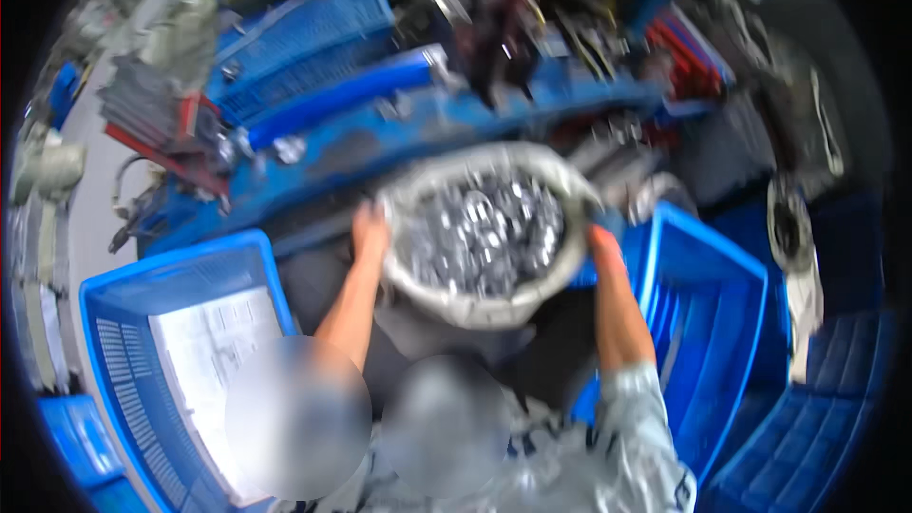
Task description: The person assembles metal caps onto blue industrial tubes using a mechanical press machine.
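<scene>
A round, whitish basin full of small shiny metal parts is held in front of me between both hands. My left hand is closed on the left side of its rim. On the opposite side, my right hand grips the rim, its fingers partly hidden and smeared by motion. The exact kind of metal parts is too blurred to make out.
To the left stands a blue plastic crate with white printed paper in it. Another blue crate is on the right. Beyond the basin runs a blue workbench with a blue basket and red-and-grey equipment.
</scene>
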{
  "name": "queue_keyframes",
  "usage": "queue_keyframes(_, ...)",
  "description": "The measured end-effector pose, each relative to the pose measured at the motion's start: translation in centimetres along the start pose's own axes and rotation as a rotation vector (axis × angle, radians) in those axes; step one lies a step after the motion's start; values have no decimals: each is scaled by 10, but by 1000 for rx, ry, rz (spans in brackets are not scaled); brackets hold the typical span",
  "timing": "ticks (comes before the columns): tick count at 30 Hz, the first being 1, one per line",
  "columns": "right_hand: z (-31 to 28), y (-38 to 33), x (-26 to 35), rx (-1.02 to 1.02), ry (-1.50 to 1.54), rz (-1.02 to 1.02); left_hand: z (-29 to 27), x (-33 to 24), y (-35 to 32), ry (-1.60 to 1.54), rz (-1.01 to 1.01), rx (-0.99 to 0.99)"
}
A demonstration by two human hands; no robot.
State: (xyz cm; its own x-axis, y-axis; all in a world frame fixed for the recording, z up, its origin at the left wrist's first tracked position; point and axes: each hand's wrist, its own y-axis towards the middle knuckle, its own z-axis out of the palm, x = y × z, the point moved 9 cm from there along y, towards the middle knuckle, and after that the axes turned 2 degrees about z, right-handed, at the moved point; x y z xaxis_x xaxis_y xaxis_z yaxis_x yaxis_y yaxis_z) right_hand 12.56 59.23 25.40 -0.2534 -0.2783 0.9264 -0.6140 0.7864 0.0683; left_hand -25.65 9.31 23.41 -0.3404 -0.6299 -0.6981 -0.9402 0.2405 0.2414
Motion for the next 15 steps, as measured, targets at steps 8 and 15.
queue_keyframes(8, -68, -125, -134, -141, -39, 103, 35, -16, -121, -45, -14, 188)
queue_keyframes(15, -64, -49, 24, 16, -490, 104, 16, -74, -46, 34, -83, 284)
